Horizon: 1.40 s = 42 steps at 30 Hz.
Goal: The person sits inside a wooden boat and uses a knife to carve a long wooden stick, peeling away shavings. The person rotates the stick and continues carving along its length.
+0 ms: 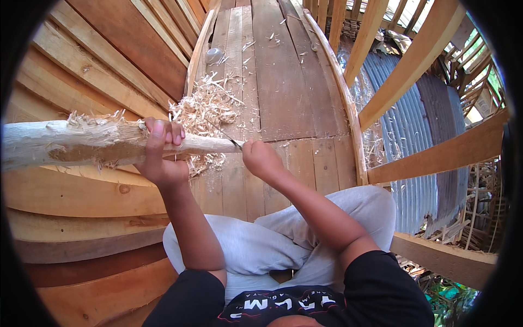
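A long pale wooden pole [49, 143], stripped and rough with curled slivers on top, reaches in from the left and tapers toward the middle. My left hand [162, 148] is wrapped around it, thumb on top. My right hand [262, 159] is closed at the pole's thin end, holding a knife. Its thin dark blade [234, 143] lies slanted across the wood near the tip. My fingers cover the handle, so its shape is hidden.
Wood shavings [204, 111] lie heaped on the plank floor [283, 98] beyond my left hand. A small clear cup [214, 55] rests near the left edging. Wooden planks [81, 191] line the left side. Railing slats [419, 65] and corrugated metal sheets [408, 131] are on the right.
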Tool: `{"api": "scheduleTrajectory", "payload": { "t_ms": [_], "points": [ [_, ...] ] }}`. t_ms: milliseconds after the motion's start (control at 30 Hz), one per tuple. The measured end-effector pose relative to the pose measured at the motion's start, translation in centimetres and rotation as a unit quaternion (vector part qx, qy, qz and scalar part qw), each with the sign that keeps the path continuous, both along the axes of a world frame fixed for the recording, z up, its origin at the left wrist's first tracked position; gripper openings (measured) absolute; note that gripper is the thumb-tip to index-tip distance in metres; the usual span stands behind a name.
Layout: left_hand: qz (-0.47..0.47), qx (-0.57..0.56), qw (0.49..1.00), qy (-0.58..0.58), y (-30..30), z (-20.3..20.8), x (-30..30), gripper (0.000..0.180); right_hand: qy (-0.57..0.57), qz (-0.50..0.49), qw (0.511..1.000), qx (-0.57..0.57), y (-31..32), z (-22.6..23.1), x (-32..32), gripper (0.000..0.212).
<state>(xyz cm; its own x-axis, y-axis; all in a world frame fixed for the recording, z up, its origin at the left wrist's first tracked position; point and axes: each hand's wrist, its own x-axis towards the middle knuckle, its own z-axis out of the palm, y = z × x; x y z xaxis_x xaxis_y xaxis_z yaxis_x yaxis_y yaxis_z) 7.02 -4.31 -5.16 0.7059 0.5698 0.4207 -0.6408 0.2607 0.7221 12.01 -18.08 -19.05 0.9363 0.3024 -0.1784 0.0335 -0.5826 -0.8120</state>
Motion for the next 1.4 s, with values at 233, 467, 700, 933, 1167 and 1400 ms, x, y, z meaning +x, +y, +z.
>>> {"api": "scheduleTrajectory", "payload": {
  "t_ms": [233,467,700,933,1167,1400],
  "points": [
    [-0.035,0.049,0.998,0.016,-1.5,-0.3,-0.7,0.013,-0.004,0.045,0.995,-0.091,-1.5,0.0,0.7,0.048],
    [0.056,0.087,0.993,0.054,-2.0,0.2,-0.5,0.012,0.016,0.077,0.996,-0.034,0.0,0.3,1.1,0.047],
    [0.093,0.047,0.994,0.045,-1.4,0.5,0.4,0.015,-0.003,-0.011,1.000,-0.001,0.2,-0.8,0.6,0.057],
    [0.085,0.051,0.994,0.042,-1.9,0.2,0.0,0.014,-0.026,0.013,0.999,0.015,0.5,4.8,-0.8,0.058],
    [0.067,0.044,0.996,0.045,-2.0,0.4,0.2,0.016,-0.023,-0.012,1.000,0.013,0.0,-0.5,0.5,0.059],
    [0.060,0.054,0.994,0.067,-2.1,0.5,0.1,0.019,-0.033,0.007,0.998,0.053,-0.5,-2.3,1.0,0.057]
  ]
}}
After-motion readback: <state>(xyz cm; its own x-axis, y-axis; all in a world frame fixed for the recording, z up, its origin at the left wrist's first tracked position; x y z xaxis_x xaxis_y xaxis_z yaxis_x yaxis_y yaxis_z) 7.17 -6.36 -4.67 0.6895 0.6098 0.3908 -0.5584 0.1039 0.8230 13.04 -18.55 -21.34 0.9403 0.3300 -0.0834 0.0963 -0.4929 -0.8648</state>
